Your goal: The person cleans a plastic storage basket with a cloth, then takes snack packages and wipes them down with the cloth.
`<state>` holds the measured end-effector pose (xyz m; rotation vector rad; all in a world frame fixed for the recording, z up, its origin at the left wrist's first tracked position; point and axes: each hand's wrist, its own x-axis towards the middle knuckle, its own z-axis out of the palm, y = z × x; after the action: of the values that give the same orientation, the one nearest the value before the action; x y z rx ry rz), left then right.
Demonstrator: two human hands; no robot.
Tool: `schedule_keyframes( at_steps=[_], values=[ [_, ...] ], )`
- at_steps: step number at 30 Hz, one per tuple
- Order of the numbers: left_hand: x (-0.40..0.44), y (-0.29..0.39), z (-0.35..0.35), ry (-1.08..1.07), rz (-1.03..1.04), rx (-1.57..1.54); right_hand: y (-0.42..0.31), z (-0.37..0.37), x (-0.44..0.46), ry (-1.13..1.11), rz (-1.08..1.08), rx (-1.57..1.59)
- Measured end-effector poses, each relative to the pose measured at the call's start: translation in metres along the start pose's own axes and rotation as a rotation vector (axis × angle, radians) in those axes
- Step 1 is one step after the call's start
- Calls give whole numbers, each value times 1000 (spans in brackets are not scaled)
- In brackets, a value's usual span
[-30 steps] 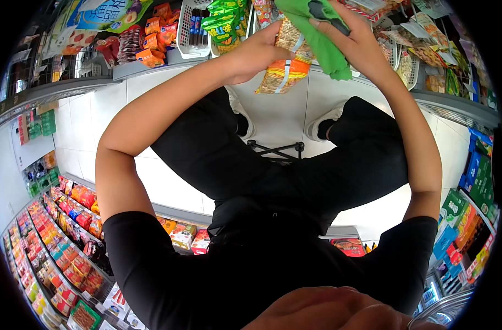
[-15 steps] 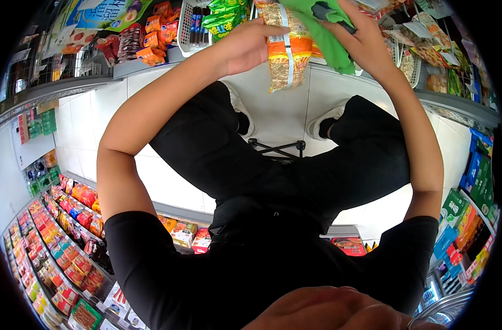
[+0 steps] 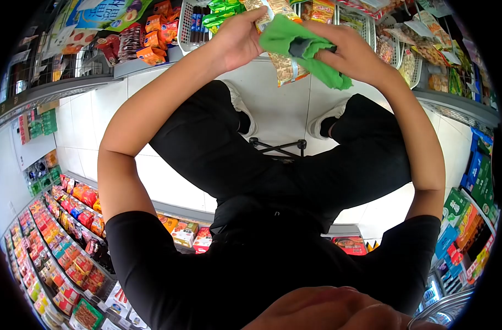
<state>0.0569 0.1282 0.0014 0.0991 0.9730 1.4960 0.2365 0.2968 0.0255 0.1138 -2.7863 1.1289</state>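
At the frame's upper centre, the right hand [image 3: 354, 52] grips a green cloth [image 3: 278, 37], which lies across the middle of a snack packet [image 3: 284, 71]. The packet's long axis runs nearly up and down the frame, its lower end pointing bottomward, slightly right. The left hand [image 3: 237, 43] clasps its left edge. Beyond stands a white basket [image 3: 184, 34].

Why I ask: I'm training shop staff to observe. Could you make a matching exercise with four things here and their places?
1. Green fabric cloth
2. Orange-and-beige plastic packet
3. Black crossed-bar frame
4. White shoes

A. Between the black-trousered legs
B. At the left hand, partly covered
C. Worn, on the pale tiled floor
D. In the right hand

Pairs: 1-D, 2-B, 3-A, 4-C
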Motion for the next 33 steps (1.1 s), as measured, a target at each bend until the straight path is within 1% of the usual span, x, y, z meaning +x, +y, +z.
schedule_keyframes(
  at_steps=[2,5,8,11,12,14,15,16,19,22,25,28,31,33],
  values=[
    [6,-1,-11,-138,-57,-48,0,-7,2,-16,108,-21],
    [-1,5,3,-105,-29,-56,-5,-7,4,47,166,142],
    [1,5,1,-20,-78,-12,-2,-3,0,10,-74,-48],
    [-1,6,3,46,-90,25,-2,-1,0,-119,-94,-56],
    [2,4,-2,14,-66,13,-1,-1,-1,-101,-31,-110],
    [11,1,-13,-48,-15,-12,-4,-3,2,-40,133,-11],
    [8,3,-9,-51,-20,-4,-5,-4,3,-10,213,38],
    [5,6,-3,-53,-24,4,-1,-4,2,40,227,92],
    [3,7,3,-73,-16,21,-13,0,1,102,425,367],
    [-2,11,4,-120,-23,55,-5,7,1,141,468,475],
    [-4,14,5,-129,-47,132,-5,4,3,85,604,570],
    [-5,16,10,-124,-47,139,-3,5,3,102,589,651],
    [-13,16,24,-179,-65,83,-4,1,5,201,657,669],
    [-14,13,26,-205,-94,58,-3,-2,6,262,697,773]
  ],
)
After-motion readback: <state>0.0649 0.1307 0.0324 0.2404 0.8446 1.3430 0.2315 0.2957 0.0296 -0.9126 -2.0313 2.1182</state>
